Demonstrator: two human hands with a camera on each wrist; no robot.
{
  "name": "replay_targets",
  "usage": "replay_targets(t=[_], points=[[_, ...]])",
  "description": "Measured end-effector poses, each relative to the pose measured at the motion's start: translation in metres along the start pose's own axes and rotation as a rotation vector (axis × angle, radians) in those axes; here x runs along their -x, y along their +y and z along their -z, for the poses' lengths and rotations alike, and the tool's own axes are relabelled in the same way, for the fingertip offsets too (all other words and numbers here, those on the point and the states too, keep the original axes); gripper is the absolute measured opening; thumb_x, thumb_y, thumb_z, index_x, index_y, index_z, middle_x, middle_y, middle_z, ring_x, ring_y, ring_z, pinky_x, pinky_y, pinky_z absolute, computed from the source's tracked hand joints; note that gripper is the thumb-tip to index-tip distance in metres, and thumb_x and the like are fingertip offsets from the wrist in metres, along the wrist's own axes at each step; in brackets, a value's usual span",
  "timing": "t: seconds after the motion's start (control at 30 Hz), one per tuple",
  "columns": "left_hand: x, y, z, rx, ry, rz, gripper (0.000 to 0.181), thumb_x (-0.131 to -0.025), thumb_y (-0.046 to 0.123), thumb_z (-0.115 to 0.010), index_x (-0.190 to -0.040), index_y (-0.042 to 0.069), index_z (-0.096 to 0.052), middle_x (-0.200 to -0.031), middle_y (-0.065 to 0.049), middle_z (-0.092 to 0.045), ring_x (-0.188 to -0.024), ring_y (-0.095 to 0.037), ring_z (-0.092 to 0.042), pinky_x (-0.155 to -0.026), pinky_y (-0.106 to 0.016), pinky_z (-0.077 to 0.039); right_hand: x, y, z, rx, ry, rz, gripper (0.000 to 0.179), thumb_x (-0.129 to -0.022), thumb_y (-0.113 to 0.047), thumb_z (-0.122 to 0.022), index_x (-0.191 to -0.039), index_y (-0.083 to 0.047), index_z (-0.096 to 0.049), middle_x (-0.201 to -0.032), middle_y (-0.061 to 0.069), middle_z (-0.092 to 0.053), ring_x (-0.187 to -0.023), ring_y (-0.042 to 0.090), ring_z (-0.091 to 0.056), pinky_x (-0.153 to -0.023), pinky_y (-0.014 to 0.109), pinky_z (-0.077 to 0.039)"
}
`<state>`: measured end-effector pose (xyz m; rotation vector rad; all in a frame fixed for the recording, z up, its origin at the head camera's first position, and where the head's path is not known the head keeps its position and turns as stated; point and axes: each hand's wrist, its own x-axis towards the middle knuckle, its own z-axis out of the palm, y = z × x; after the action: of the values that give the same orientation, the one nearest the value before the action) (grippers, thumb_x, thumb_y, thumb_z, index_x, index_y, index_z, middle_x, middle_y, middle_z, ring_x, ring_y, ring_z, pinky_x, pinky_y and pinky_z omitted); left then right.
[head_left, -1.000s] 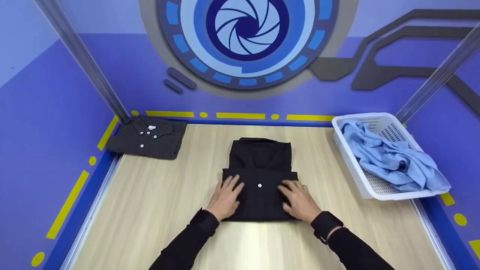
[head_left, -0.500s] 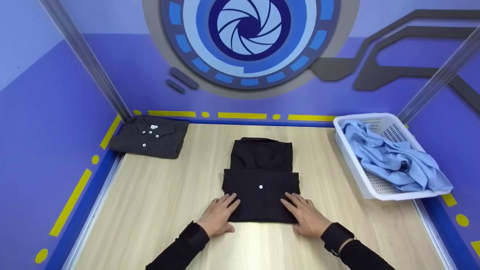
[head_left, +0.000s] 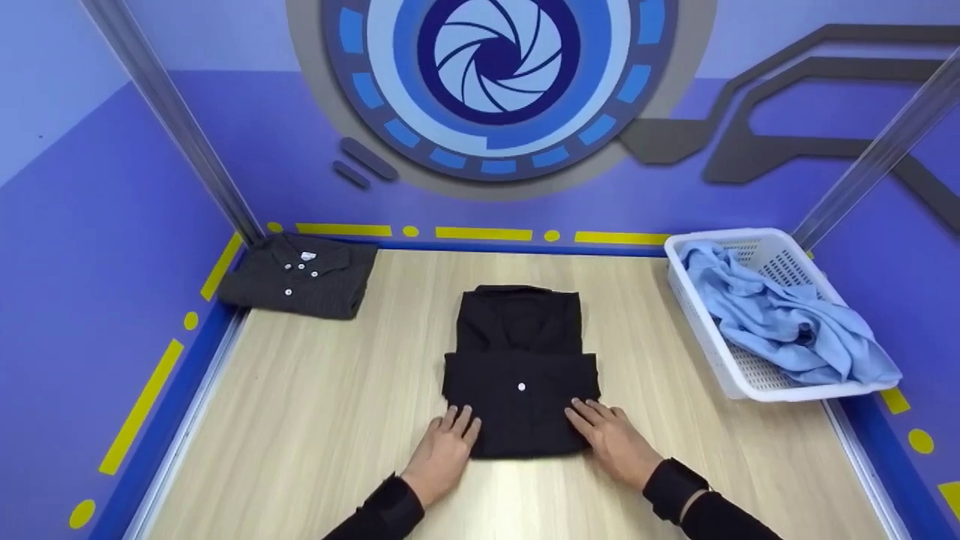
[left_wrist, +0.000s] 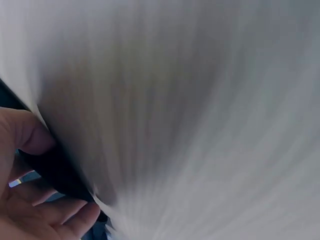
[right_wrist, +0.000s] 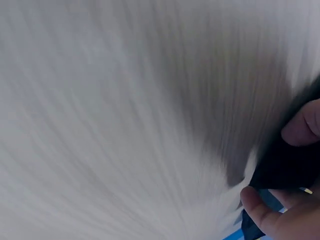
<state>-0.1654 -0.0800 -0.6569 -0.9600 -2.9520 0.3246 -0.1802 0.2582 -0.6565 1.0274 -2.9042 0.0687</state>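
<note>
Fingers [head_left: 449,421] of left hand [head_left: 441,456] and right hand [head_left: 616,442] pinch the black shirt [head_left: 523,412], slid a bit nearer now; right-side basket [head_left: 699,334] holds blue cloth [head_left: 787,315].

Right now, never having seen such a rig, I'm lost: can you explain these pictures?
There is no robot: just a person's left hand and right hand. The wide picture is from a head camera looking down; the two close ones come from cameras on each wrist. On the table lies a folded black shirt, with a folded dark grey shirt at far left and a white basket holding crumpled blue cloth at far right. Both hands touch the black shirt near its closer corners; whether they pinch it, I can't tell.
</note>
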Motion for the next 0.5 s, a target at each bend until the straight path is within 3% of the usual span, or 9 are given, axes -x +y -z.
replay_targets(t=[0.2, 0.37, 0.5], points=[[0.016, 0.011, 0.000, 0.004, 0.030, -0.015, 0.045, -0.099, 0.022, -0.064, -0.144, 0.020, -0.062, -0.147, -0.007, -0.060, -0.134, -0.027, -0.058, -0.101, -0.038, -0.051, 0.006, 0.006, 0.004, 0.066, 0.010, 0.049, 0.053, -0.080, -0.001, -0.076, -0.132, 0.001, -0.068, -0.139, 0.018, -0.064, -0.122, 0.034, -0.064, -0.090, 0.049, -0.053], [0.025, 0.011, -0.005, 0.083, 0.108, 0.000, 0.042, -0.095, 0.019, -0.068, -0.136, 0.022, -0.069, -0.142, -0.002, -0.065, -0.131, -0.024, -0.061, -0.098, -0.036, -0.050, 0.020, 0.003, 0.005, 0.077, 0.000, 0.119, 0.055, -0.075, -0.013, -0.085, -0.126, 0.003, -0.070, -0.138, 0.018, -0.064, -0.117, 0.032, -0.064, -0.091, 0.047, -0.052], [0.033, 0.010, -0.010, 0.109, 0.186, -0.013, 0.039, -0.090, 0.018, -0.070, -0.129, 0.022, -0.074, -0.137, 0.003, -0.068, -0.126, -0.019, -0.064, -0.097, -0.034, -0.050, 0.036, -0.002, 0.004, 0.052, 0.071, 0.194, 0.048, -0.070, -0.016, -0.089, -0.112, 0.001, -0.071, -0.133, 0.020, -0.066, -0.107, 0.032, -0.066, -0.088, 0.045, -0.053]])
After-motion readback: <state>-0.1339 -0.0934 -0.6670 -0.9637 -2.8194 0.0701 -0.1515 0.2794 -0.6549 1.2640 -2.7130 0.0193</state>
